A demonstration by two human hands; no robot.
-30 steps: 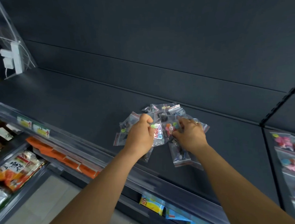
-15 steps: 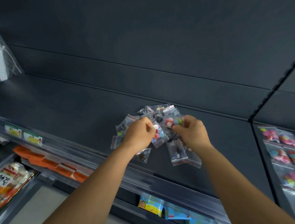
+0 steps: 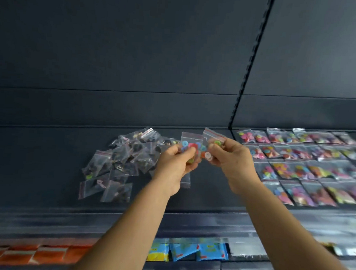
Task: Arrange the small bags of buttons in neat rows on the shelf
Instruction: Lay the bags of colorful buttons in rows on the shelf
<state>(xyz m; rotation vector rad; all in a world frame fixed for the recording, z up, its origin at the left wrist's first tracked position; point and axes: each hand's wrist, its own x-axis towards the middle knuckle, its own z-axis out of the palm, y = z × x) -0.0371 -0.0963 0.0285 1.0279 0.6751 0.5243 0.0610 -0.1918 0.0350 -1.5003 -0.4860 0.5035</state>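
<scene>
A loose heap of small clear button bags (image 3: 123, 163) lies on the dark shelf (image 3: 49, 170), left of my hands. My left hand (image 3: 174, 165) pinches a bag of coloured buttons (image 3: 190, 142) above the shelf. Beside it, my right hand (image 3: 233, 161) pinches a second bag of coloured buttons (image 3: 212, 139); the two bags overlap between my hands. On the shelf to the right, bags of bright buttons (image 3: 306, 165) lie flat in several neat rows.
A black slotted upright (image 3: 249, 62) divides the back panel between the two shelf bays. Below the shelf's front rail (image 3: 189, 219) hang blue and yellow packets (image 3: 188, 251) and orange packets (image 3: 35, 255). Bare shelf lies left of the heap.
Both hands have lifted off the heap, each with a bag of coloured buttons. The view has swung right, so the arranged rows now show in full.
</scene>
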